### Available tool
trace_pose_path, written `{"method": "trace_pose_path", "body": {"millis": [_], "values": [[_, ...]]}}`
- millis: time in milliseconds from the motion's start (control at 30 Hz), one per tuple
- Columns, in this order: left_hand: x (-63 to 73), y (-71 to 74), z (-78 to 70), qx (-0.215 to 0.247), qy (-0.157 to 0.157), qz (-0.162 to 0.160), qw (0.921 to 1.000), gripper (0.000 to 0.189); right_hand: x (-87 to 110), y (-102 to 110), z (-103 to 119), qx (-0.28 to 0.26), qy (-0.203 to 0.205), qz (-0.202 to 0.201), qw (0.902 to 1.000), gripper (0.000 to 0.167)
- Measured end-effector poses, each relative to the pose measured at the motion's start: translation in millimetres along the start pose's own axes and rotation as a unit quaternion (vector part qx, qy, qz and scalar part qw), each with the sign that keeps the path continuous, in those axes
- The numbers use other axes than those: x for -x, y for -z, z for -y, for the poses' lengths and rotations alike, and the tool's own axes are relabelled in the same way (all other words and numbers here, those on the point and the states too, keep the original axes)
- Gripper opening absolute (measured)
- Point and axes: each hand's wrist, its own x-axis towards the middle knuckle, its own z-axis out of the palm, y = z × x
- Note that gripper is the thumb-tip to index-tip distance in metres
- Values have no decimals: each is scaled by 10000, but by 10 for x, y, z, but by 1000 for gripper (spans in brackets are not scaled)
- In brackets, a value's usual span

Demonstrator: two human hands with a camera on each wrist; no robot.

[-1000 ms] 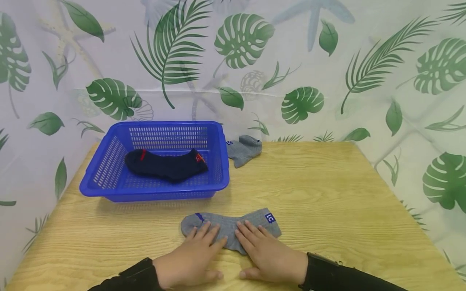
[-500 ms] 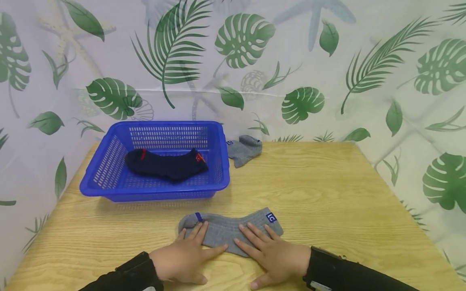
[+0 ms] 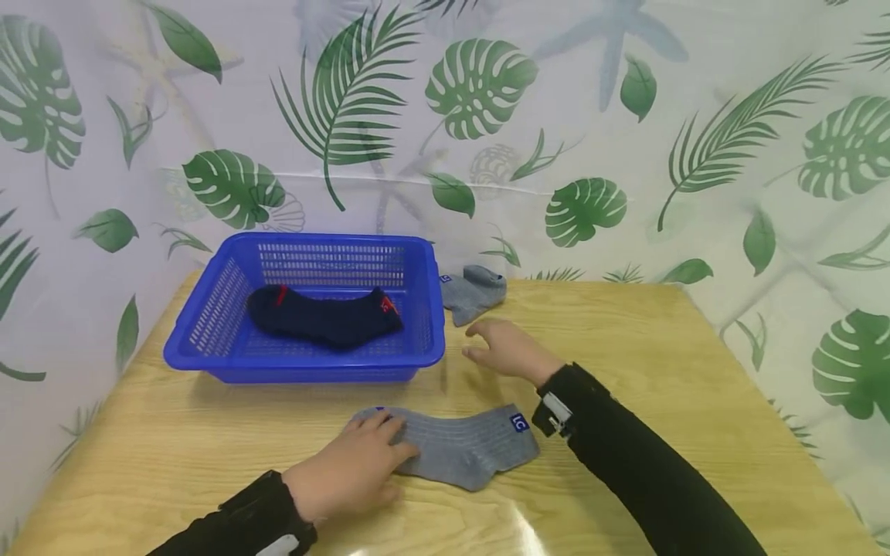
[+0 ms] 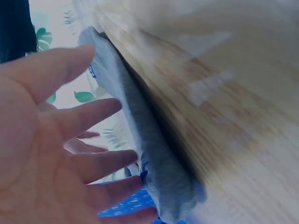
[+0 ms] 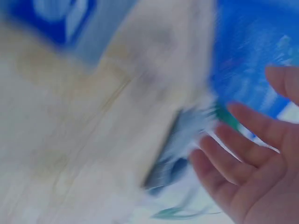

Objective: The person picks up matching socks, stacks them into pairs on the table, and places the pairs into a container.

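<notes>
A grey ribbed sock (image 3: pixel 459 449) with a blue LC label lies flat at the front of the table. My left hand (image 3: pixel 351 469) is at its toe end, fingertips right at the fabric and covering part of it. The left wrist view shows the fingers spread along the edge of that sock (image 4: pixel 145 126). My right hand (image 3: pixel 513 351) is over the table, fingers slightly bent with nothing in them. Just beyond its fingertips a second grey sock (image 3: pixel 474 293) lies partly folded beside the basket. In the blurred right wrist view the fingers overlap that far sock (image 5: pixel 175 149).
A blue perforated basket (image 3: pixel 327 373) stands at the back left, with a dark navy sock (image 3: pixel 323 318) with red marks inside. Behind the wooden table (image 3: pixel 626 371) hangs a white cloth (image 3: pixel 487 193) printed with green leaves.
The right hand has left the front sock and moved forward to near the far grey sock. The left hand has stayed at the toe end, its fingers drawn closer together. The head view has shifted slightly.
</notes>
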Motion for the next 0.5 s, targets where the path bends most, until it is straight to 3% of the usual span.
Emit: {"method": "trace_pose_path", "body": {"millis": [100, 267, 367, 500], "values": [[-28, -45, 21, 75, 127, 257, 9996, 54, -262, -84, -229, 135, -526, -113, 9985, 53], [-46, -91, 20, 255, 234, 539, 9979, 59, -410, -229, -519, -2, -944, 372, 9948, 71], [-28, -87, 32, 305, 220, 565, 9977, 59, -366, -198, -481, 111, -1029, 698, 9922, 73], [14, -70, 63, 220, 161, 413, 9988, 59, -227, -76, -261, 614, -706, 1026, 9903, 63]]}}
